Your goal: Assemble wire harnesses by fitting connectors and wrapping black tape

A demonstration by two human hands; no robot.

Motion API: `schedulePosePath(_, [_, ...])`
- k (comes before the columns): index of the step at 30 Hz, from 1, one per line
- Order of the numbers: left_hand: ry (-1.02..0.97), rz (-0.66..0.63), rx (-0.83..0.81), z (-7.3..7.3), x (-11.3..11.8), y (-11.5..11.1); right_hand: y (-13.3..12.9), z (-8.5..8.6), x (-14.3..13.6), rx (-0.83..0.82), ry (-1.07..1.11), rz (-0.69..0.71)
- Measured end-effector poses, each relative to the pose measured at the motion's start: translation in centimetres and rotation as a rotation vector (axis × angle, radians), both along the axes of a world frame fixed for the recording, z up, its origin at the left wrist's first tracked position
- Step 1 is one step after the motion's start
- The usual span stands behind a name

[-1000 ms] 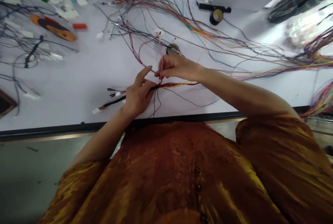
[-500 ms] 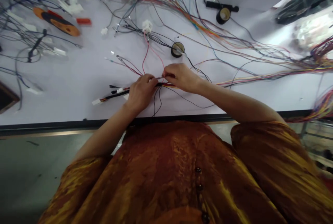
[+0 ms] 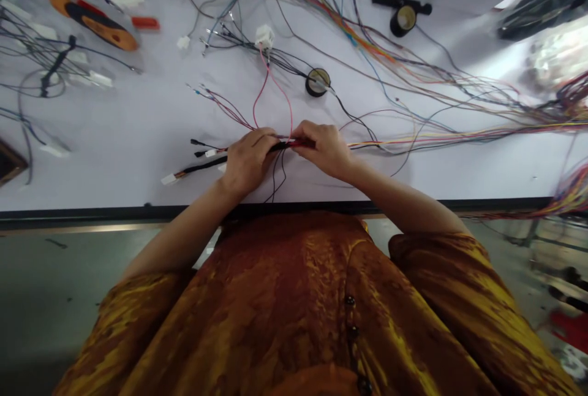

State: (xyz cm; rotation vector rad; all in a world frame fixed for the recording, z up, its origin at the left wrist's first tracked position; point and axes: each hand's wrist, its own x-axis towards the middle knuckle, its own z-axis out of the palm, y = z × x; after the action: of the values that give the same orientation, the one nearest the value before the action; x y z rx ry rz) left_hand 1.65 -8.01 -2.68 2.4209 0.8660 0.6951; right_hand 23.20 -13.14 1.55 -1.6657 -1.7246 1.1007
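Observation:
Near the table's front edge, my left hand [image 3: 250,160] is closed around a wire bundle [image 3: 204,167] partly wrapped in black. White and black connectors stick out to its left. My right hand [image 3: 325,146] grips the same bundle just to the right, fingers closed over red and dark wires. Yellow, red and black wires [image 3: 390,141] run on from it to the right. A pink wire [image 3: 288,102] and a red one rise from between the hands to a white connector [image 3: 264,37]. Thin black wires [image 3: 277,178] hang below the bundle. Fingertips are partly hidden.
A roll of black tape [image 3: 317,82] lies beyond the right hand, another roll [image 3: 403,20] farther back. An orange and black handled tool [image 3: 94,22] rests at the left among loose wires. Long coloured wires [image 3: 367,53] cross the back. A black edge [image 3: 92,214] borders the table front.
My right hand has lowered onto the bundle and now grips it, where before it pinched near the pink wire above it. My left hand stays in place. The view has shifted slightly.

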Motion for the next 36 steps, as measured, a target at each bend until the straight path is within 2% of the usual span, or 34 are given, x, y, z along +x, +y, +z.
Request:
schedulePosePath(4, [0.026, -0.02, -0.002, -0.3, 0.0, 0.1, -0.4, -0.9, 0.2, -0.062, 0.243, -0.051])
schedulePosePath(8, [0.019, -0.033, -0.025, -0.5, 0.2, 0.5, -0.7, -1.8, -0.2, -0.051, 0.286, -0.121])
schedulePosePath(11, [0.054, -0.036, -0.07, -0.1, 0.3, 0.7, -0.7, -2.5, -0.4, -0.06, 0.365, -0.169])
schedulePosePath(15, [0.193, -0.024, -0.13, 0.5, 0.4, 0.6, -0.6, -3.1, -0.2, -0.166, 0.564, -0.151])
schedulePosePath(19, [0.234, -0.019, -0.161, 0.9, 0.5, 0.3, -0.6, -3.0, -0.3, -0.128, 0.523, -0.149])
schedulePosePath(22, [0.315, -0.005, -0.207, 2.1, 0.3, 0.7, -0.9, -3.1, -0.5, -0.045, 0.441, -0.145])
schedulePosePath(25, [0.489, 0.072, -0.239, 4.2, 0.0, 2.1, -1.2, -3.3, -0.8, -0.001, 0.376, -0.144])
schedulePosePath(28, [0.696, 0.162, -0.22, 5.7, -0.5, 5.0, -1.5, -3.6, -0.9, 0.048, 0.317, -0.142])
schedulePosePath(30, [0.791, 0.266, -0.201, 5.8, -1.0, 7.4, -1.6, -3.8, -1.1, 0.1, 0.291, -0.138])
schedulePosePath(33, [0.822, 0.536, -0.199, 5.3, -2.1, 10.7, -1.8, -3.8, -1.3, 0.151, 0.238, -0.142])
schedulePosePath(36, [0.752, 0.719, -0.156, 5.5, -3.2, 11.4, -1.9, -3.7, -1.7, 0.163, 0.198, -0.163])
